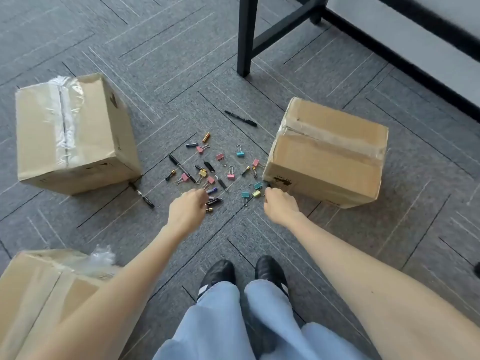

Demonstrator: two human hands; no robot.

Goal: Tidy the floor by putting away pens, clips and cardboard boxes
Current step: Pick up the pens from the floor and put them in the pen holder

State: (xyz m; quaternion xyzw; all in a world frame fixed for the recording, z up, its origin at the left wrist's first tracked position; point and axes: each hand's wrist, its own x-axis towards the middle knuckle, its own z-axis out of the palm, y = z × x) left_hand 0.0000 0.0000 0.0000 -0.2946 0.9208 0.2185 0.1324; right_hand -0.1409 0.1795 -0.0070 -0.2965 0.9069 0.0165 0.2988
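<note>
Several coloured binder clips [230, 175] and black pens [181, 168] lie scattered on the grey carpet between two taped cardboard boxes, one on the left [72, 133] and one on the right [327, 154]. One pen [240, 118] lies apart at the back, and another [141, 194] sits by the left box's corner. My left hand [188, 211] is down over a small cluster of pens [214, 201], fingers curled and hidden. My right hand [279, 206] is curled just beside a teal clip [245, 194] and a yellow clip [256, 194], touching the right box's near corner.
A third cardboard box [39, 294] with loose plastic wrap sits at the near left. Black table legs [244, 35] stand at the back, with a dark baseboard along the wall at right. My feet in black shoes [218, 274] are close behind the pile.
</note>
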